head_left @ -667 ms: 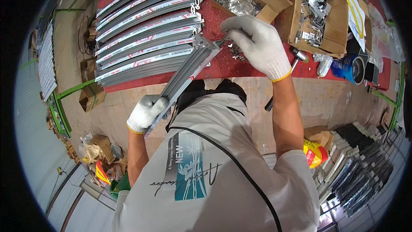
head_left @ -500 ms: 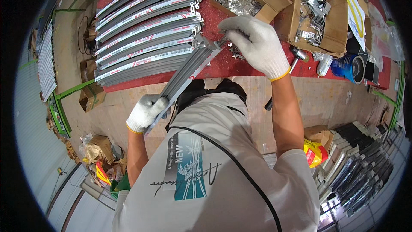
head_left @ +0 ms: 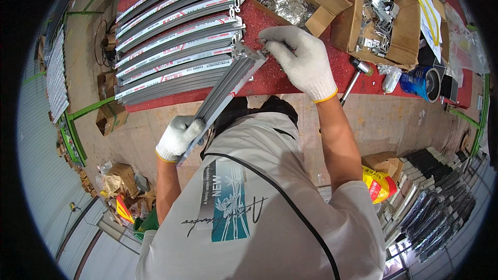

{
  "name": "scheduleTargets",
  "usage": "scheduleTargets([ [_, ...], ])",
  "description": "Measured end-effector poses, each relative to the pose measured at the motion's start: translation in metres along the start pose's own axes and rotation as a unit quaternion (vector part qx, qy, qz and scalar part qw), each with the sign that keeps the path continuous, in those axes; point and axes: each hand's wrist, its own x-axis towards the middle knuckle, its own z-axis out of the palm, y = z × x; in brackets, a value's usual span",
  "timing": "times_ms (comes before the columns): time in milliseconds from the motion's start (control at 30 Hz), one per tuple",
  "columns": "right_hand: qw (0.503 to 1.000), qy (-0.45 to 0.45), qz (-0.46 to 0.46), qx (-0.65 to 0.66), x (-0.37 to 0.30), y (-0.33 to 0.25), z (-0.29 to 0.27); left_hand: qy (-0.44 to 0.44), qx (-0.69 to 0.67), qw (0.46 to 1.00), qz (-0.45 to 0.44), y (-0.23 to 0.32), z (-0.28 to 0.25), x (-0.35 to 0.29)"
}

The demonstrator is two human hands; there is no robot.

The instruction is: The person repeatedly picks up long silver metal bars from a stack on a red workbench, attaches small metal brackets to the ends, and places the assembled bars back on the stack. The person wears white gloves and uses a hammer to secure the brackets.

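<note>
A grey grooved metal profile point(head_left: 224, 92) slants from near my waist up to the edge of the red-covered table. My gloved left hand point(head_left: 179, 137) is closed round its lower end. At the upper end sits a small metal fitting point(head_left: 243, 51). My gloved right hand point(head_left: 305, 61) is at that end, with fingers bent and pinched together. Whatever is between those fingertips is mostly hidden. Left of this end lie stacked profiles point(head_left: 176, 54) in rows, with printed white film and small metal fittings at their right ends.
Beyond my right hand stands a cardboard box point(head_left: 332, 6) of small metal clips point(head_left: 290, 6). A second box point(head_left: 404, 31) holds larger brackets point(head_left: 381, 8). A hammer point(head_left: 358, 72) lies at the table's edge point(head_left: 306, 92), left of a blue can point(head_left: 415, 80).
My right hand has shifted slightly left and down at the profile's upper end. More of the hammer's handle shows now. My left hand has moved a little to the right, still gripping the profile.
</note>
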Motion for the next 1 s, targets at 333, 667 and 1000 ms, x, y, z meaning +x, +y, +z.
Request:
scheduleTargets([
  [333, 0.982, 0.007, -0.112, -0.153, -0.011, -0.003, 0.002, 0.027, 0.011, 1.000, 0.009, 0.012, 0.004, 0.002],
  [667, 0.990, -0.017, -0.070, -0.122, -0.022, 0.008, 0.010, 0.017, 0.028, 0.999, -0.025, 0.023, -0.006, 0.004],
  [1000, 0.926, -0.048, 0.182, 0.329, -0.027, 0.019, -0.013, -0.053, -0.009, 0.999, 0.002, 0.010, -0.019, 0.006],
])
